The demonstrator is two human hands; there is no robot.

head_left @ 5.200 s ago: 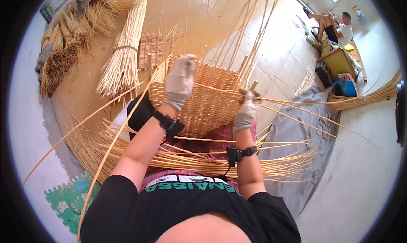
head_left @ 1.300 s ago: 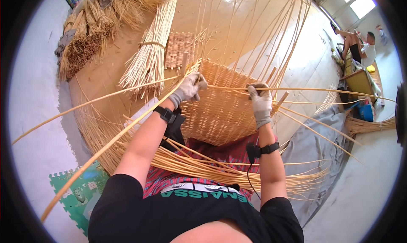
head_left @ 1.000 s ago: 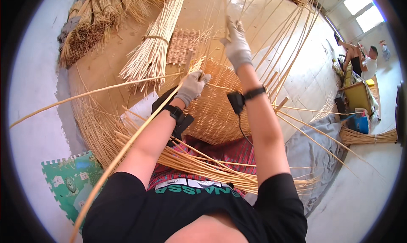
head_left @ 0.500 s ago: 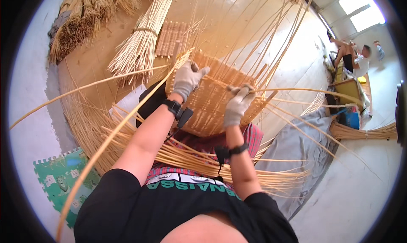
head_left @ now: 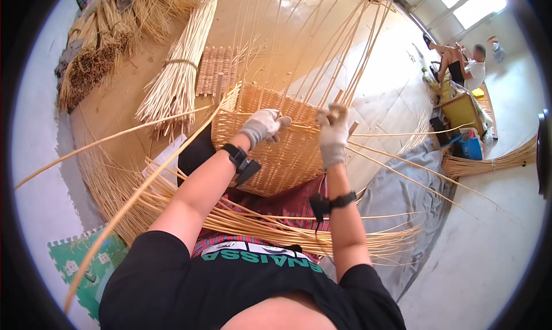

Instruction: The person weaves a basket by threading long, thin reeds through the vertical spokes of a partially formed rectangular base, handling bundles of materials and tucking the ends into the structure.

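Observation:
A half-woven wicker basket (head_left: 282, 166) rests tilted on my lap, its tall upright stakes (head_left: 345, 48) spreading away from me. My left hand (head_left: 264, 126), in a pale work glove, pinches a thin wicker rod (head_left: 303, 126) along the basket's upper edge. That rod runs across to my right hand (head_left: 333, 135), also gloved, whose fingers are curled closed at the right corner among the stakes; its fingertips are partly hidden. Short wooden sticks (head_left: 219, 88) stand at the basket's corners. Long rods (head_left: 138, 193) stick out from its left and right sides.
Loose rods (head_left: 247, 220) lie across my lap over a red checked cloth. A tied bundle of peeled rods (head_left: 178, 71) and a flat woven panel (head_left: 215, 71) lie beyond. Darker bundles (head_left: 98, 48) sit far left. Grey cloth (head_left: 397, 197) lies right. Another person (head_left: 474, 71) sits far right.
My right hand has lifted and its fingers have curled upward at the corner. My left hand has shifted slightly down and right. The basket has tipped, showing more of its inside.

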